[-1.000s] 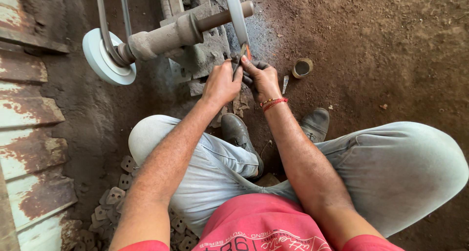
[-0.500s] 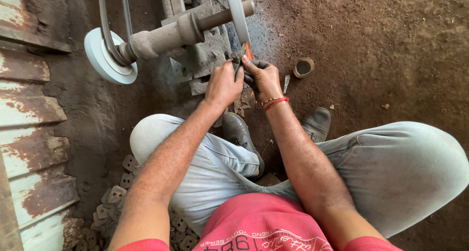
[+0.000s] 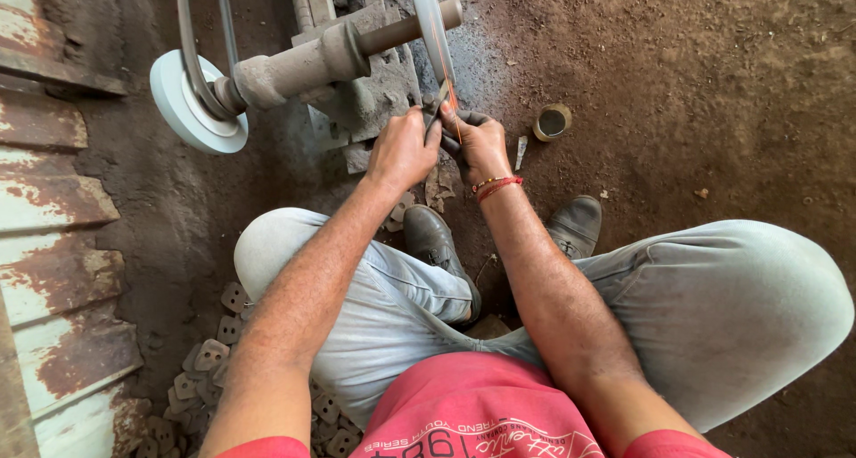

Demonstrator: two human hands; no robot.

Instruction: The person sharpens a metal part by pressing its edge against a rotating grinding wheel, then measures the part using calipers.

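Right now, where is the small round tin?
In the head view, the tin sits on the dirt floor, just right of the right hand and beyond the right shoe.

The person wore a red shirt (image 3: 481,413) with pale printed lettering across the chest and short sleeves that left both forearms bare. The trousers (image 3: 713,315) were light grey-blue and loose. Dark, dusty leather shoes (image 3: 437,244) covered the feet. A red thread with beads circled the wrist of the right hand (image 3: 481,146). The left hand (image 3: 403,150) had no ornament.
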